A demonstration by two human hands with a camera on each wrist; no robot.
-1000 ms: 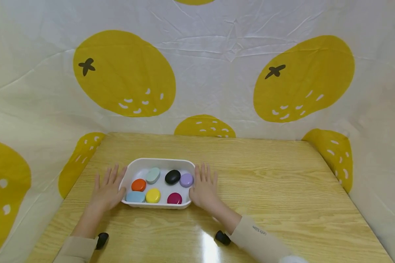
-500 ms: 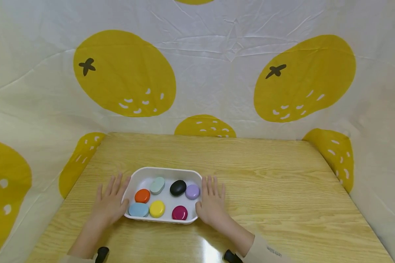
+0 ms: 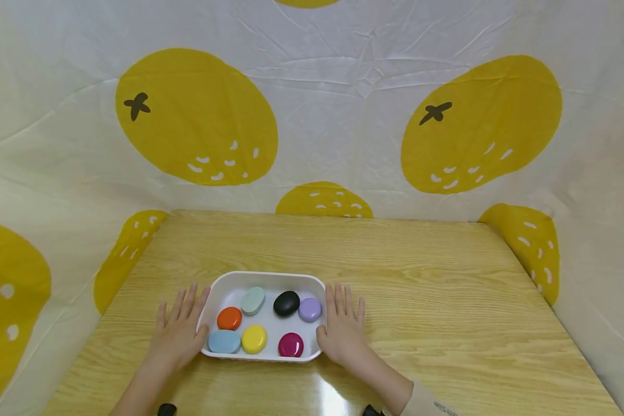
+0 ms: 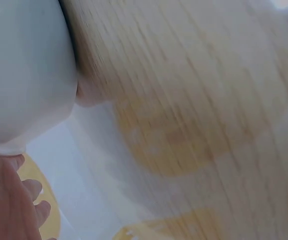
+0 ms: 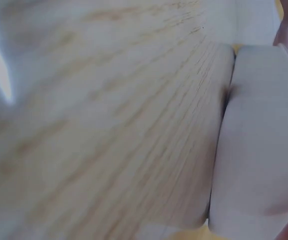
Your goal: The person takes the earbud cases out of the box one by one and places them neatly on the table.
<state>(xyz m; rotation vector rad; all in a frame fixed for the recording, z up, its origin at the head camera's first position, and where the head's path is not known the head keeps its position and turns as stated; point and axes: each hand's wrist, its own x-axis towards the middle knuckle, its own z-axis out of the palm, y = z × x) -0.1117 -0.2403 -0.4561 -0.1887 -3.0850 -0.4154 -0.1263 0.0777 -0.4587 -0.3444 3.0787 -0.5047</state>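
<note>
A white oblong tray with rounded corners sits on the wooden table in the head view. Inside lie several smooth pebble-like pieces: mint, black, purple, orange, light blue, yellow and crimson. My left hand presses the tray's left end with straight fingers, thumb at the rim. At the opposite end my right hand lies likewise, fingers extended along the wall. Both wrist views show the tray's outer wall up close.
Wood-grained table extends beyond the tray on every side. A pale cloth printed with big yellow fruit hangs behind and at both sides. Small black objects show by each forearm at the bottom edge.
The tray has slid toward me and slightly right, with both hands moving along at its ends. Its pieces keep roughly the same arrangement. The forearms have drawn back toward the bottom edge.
</note>
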